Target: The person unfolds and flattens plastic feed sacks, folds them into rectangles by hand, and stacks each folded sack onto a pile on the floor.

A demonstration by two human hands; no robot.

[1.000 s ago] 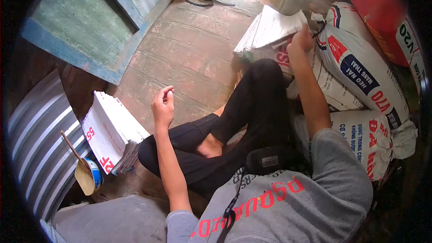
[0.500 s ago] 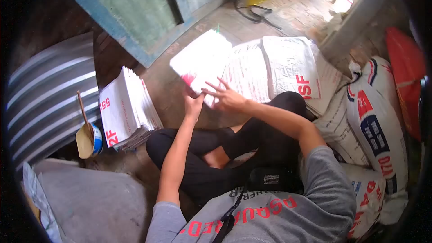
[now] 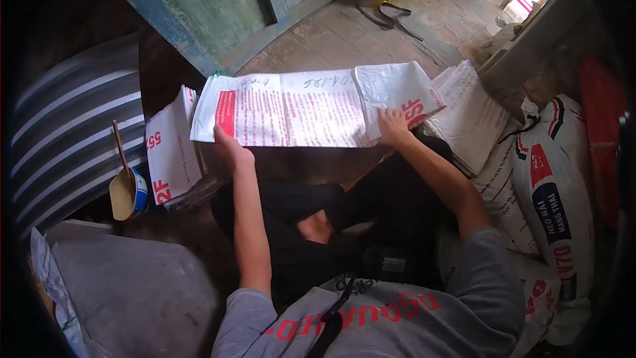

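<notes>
A long white printed sack (image 3: 318, 109), creased into panels, lies stretched out across the front of my crossed legs. My left hand (image 3: 233, 149) grips its lower left edge beside a red printed block, fingers hidden underneath. On its right panel rests my right hand (image 3: 394, 126), its fingers bent at the lower edge near red letters. Left of the sack stands a pile of folded white sacks (image 3: 172, 152), partly covered by it. More flat sacks (image 3: 472, 116) are stacked to the right, beyond my knee.
A blue-and-white scoop (image 3: 131, 193) with a stick leans by corrugated metal (image 3: 79, 132) at left. Full sacks (image 3: 556, 205) stand at right. A blue-framed green panel (image 3: 212, 6) is ahead; a black strap (image 3: 391, 20) lies on the brick floor.
The sack has opened out from a bright folded shape into a long flat strip. My right hand has moved right, away from my left, which has shifted left with the sack's edge.
</notes>
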